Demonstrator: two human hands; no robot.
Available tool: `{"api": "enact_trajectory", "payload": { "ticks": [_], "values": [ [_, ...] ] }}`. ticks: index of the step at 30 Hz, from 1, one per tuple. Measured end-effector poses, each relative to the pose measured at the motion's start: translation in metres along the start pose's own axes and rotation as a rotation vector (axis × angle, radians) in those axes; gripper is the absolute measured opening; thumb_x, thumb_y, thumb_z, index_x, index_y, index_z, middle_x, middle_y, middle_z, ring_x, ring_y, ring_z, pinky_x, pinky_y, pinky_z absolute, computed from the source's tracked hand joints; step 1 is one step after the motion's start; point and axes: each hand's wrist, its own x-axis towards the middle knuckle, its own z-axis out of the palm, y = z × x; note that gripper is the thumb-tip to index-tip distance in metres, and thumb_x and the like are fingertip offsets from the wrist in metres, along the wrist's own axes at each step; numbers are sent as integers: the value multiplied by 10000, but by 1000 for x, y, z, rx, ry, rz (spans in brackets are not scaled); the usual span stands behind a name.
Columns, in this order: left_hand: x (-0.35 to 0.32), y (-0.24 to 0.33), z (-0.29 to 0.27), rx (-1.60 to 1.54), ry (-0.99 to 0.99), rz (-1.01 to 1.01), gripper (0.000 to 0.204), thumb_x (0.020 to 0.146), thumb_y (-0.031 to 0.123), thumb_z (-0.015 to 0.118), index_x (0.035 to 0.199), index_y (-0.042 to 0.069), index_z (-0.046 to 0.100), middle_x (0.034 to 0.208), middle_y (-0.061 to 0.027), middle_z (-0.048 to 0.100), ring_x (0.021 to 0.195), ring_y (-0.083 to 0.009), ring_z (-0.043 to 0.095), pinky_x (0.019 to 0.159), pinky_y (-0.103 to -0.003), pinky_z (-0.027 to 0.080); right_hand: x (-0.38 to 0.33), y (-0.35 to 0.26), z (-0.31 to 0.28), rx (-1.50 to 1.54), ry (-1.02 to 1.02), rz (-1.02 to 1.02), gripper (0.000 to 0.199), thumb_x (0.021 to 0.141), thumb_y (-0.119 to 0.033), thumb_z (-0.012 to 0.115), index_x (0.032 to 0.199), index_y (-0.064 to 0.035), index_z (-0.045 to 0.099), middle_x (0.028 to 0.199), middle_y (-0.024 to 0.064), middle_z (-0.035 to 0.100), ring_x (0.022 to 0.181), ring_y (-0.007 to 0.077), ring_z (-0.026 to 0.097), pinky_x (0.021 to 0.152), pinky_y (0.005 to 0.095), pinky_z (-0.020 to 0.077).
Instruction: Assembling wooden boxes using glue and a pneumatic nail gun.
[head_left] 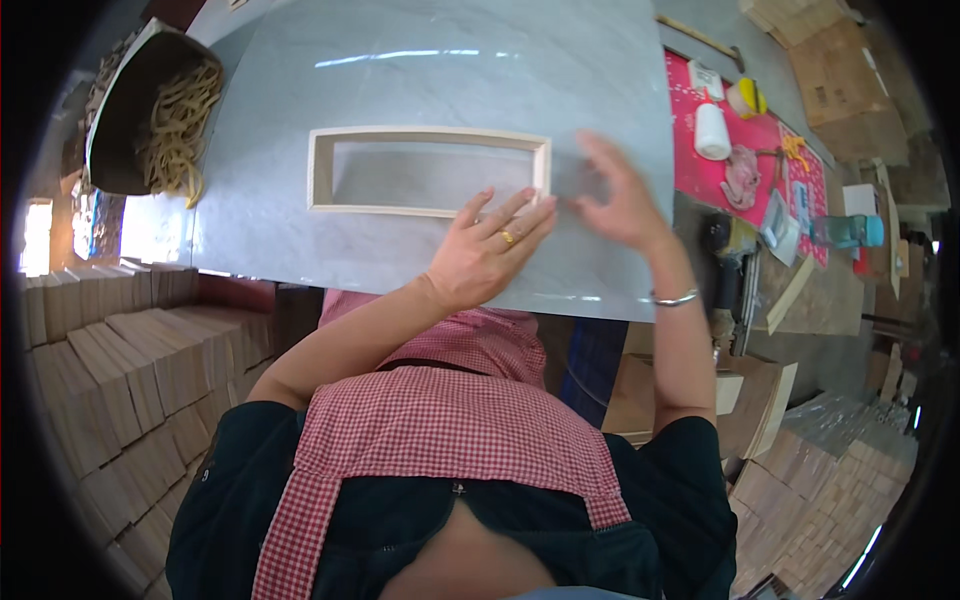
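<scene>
A shallow rectangular frame of pale wood (pixel 430 132) lies on the grey, glossy table (pixel 450 95), its long sides running left to right. Through its middle the tabletop shows. My left hand (pixel 490 245) rests at the near right corner of the frame, its fingers stretched out over the edge. A gold ring is on one finger. Just to the right of the frame, apart from it, is my right hand (pixel 622 200), somewhat blurred, thumb and fingers spread with nothing seen between them.
At the table's left stands a box (pixel 115 130) with tangled tan bands (pixel 180 125). On the right, a pink-covered surface (pixel 690 155) carries a white bottle (pixel 712 132) and a yellow roll (pixel 747 98). Stacked wooden boards (pixel 110 370) fill the lower left; more wood pieces (pixel 830 490) lie lower right.
</scene>
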Motion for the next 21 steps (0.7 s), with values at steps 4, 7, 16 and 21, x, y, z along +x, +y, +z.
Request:
{"api": "enact_trajectory", "payload": {
  "ticks": [4,7,16,21],
  "values": [
    [6,7,3,-62,-36,-84,505,916,182,622,1413,116,570,1593,-65,431,1502,-219,354,1202,-514,253,7,90,-63,-586,447,356,593,863,-299,714,1350,5,564,1306,209,623,1192,367,599,1032,439,476],
    [5,3,-4,-131,-101,-78,542,913,157,614,1448,125,535,1592,-92,426,1517,-246,327,1217,-522,229,18,109,-80,-740,371,704,620,887,-388,681,1343,17,567,1267,228,637,1158,392,614,1007,460,490],
    [-60,-57,-62,-162,386,-438,755,730,49,791,1435,80,521,1492,-154,474,1360,-355,469,1134,-453,400,13,137,-94,-140,724,814,623,901,-322,707,1351,56,501,1261,257,600,1029,362,675,862,420,572],
    [-104,-105,-82,-153,451,-771,751,748,111,839,1426,73,518,1449,-139,512,1315,-309,507,1091,-397,453,14,21,-99,556,1093,450,497,921,-212,709,1274,47,474,1240,249,556,922,275,689,686,315,606]
  ]
}}
